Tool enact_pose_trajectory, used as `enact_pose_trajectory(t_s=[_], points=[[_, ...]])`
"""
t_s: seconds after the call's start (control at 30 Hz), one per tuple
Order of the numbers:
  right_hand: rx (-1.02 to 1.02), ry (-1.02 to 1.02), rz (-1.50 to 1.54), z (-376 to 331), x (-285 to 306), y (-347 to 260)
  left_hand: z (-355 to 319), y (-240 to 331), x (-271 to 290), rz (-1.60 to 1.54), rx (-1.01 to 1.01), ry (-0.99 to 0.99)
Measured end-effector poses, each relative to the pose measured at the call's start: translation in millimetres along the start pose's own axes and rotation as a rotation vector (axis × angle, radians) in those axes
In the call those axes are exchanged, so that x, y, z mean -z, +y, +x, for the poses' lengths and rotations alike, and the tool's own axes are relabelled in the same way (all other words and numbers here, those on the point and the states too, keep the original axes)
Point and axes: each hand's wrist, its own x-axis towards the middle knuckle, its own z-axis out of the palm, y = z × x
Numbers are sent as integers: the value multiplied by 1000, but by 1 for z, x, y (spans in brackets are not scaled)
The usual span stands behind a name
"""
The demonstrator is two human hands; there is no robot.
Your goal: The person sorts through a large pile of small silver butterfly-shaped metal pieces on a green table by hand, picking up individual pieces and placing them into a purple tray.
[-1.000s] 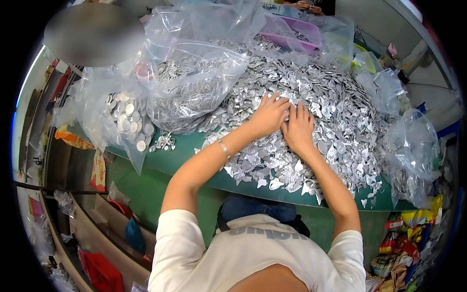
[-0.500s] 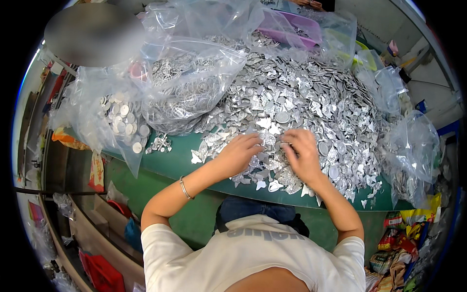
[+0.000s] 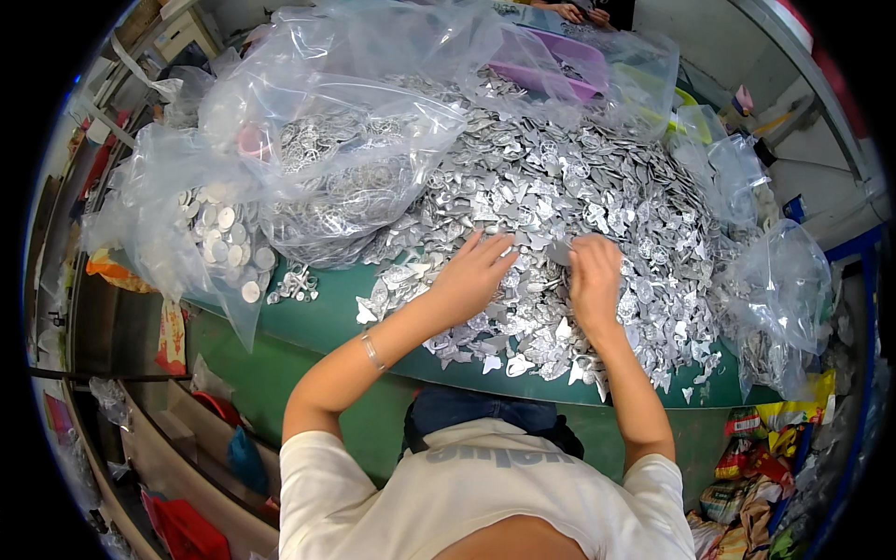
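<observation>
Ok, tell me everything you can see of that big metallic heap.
The heap is many small, flat, silvery-grey pieces, metallic-looking, varied in outline, some round. It spreads loose across the green table, scattered thinner at its near edge, beside a clear bag. The left hand touches it; the right hand seems to pinch a grey piece.

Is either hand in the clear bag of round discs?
No: the left hand and right hand are both at the loose heap of silver pieces, right of the clear bag.
</observation>
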Motion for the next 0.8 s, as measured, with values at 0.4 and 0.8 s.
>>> enact_pose_trajectory(t_s=[0.4,0.8], points=[[-1092,66,1808,-11,50,16,28,37,18,-199,45,82],[-601,-28,299,-42,71,31,42,34,-11,-93,10,81]])
